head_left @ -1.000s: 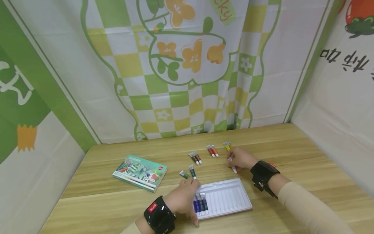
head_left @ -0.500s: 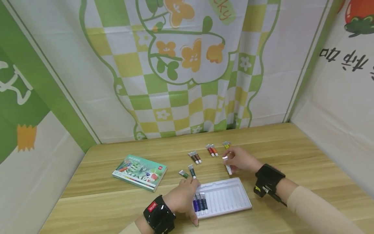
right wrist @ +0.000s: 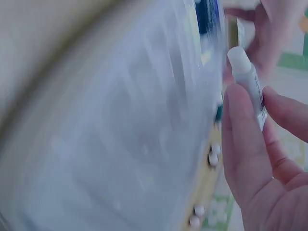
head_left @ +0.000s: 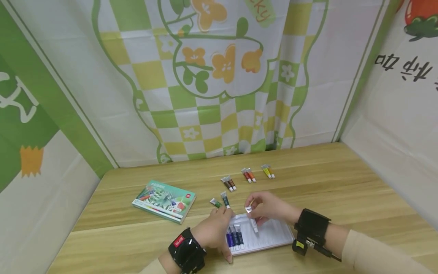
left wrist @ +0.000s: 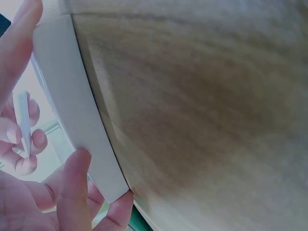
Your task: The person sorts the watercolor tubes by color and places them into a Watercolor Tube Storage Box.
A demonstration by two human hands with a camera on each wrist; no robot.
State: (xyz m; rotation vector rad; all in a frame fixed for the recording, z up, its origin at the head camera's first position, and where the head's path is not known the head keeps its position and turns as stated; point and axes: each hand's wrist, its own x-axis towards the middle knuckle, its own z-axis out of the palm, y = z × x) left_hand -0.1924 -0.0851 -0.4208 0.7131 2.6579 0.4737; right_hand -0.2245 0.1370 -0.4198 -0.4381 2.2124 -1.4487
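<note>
Right hand pinches small white paint tube between thumb and fingertips, holding it tilted just above white plastic tray. Tube slim, white body, rounded white cap, flat crimped end uppermost, fine dark print along side. Left hand grips tray's left edge, thumb along front rim. Three dark blue tubes lie side by side in tray's leftmost slots. On wooden surface behind: green pair, brown pair, red-orange pair, yellow pair. Illustrated box lies to left.
</note>
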